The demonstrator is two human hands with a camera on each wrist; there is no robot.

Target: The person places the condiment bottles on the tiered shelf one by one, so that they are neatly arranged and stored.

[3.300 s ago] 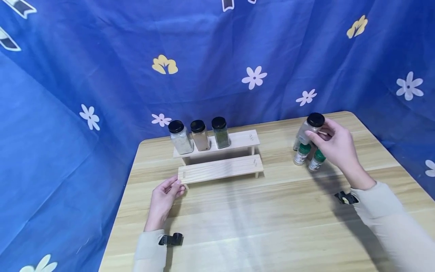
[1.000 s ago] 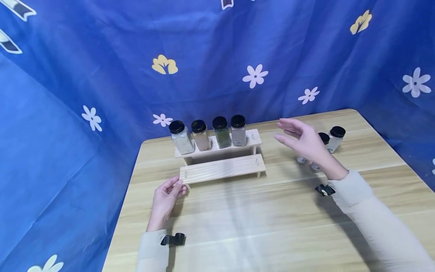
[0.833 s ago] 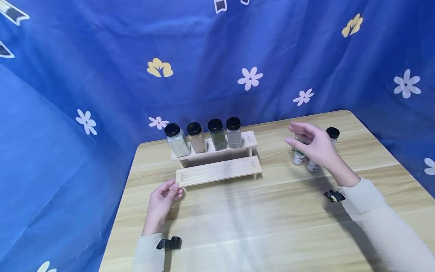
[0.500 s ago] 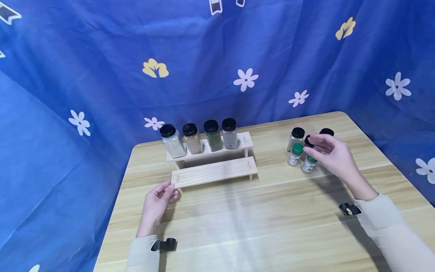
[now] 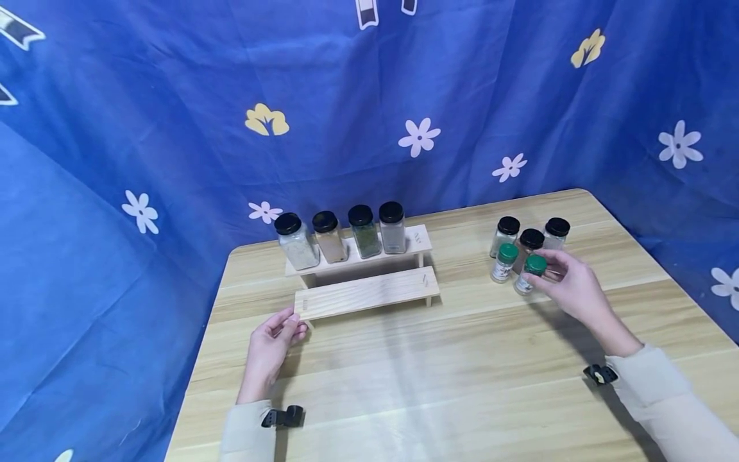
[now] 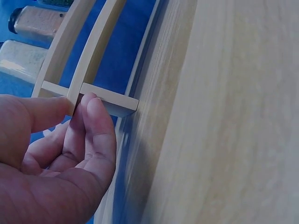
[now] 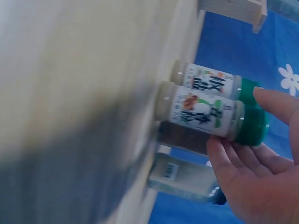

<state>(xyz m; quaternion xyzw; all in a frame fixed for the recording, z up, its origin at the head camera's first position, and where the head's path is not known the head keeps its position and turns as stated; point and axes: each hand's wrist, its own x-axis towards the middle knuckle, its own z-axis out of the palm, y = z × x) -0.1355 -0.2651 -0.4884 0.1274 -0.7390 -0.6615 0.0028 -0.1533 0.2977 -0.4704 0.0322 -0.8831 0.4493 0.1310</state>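
My left hand (image 5: 269,346) pinches the left end of the lower tier of a two-step wooden spice rack (image 5: 366,294); in the left wrist view the thumb and fingertips meet on its edge (image 6: 74,95). My right hand (image 5: 577,295) has its thumb and fingers round a small green-capped spice jar (image 5: 535,264) standing on the table. In the right wrist view, the thumb is by the green cap (image 7: 252,125) and the fingers lie along the jar's other side. A second green-capped jar (image 5: 502,264) stands just left of it.
On the rack's upper tier stand several black-capped jars, among them one with green contents (image 5: 365,239). Black-capped jars (image 5: 555,232) also stand behind the green-capped pair. A blue flowered curtain (image 5: 346,128) hangs behind the wooden table (image 5: 439,385).
A black-capped jar went from the right cluster to the right of the upper tier and was let go. My right hand returned to a green-capped jar. The left hand kept its hold.
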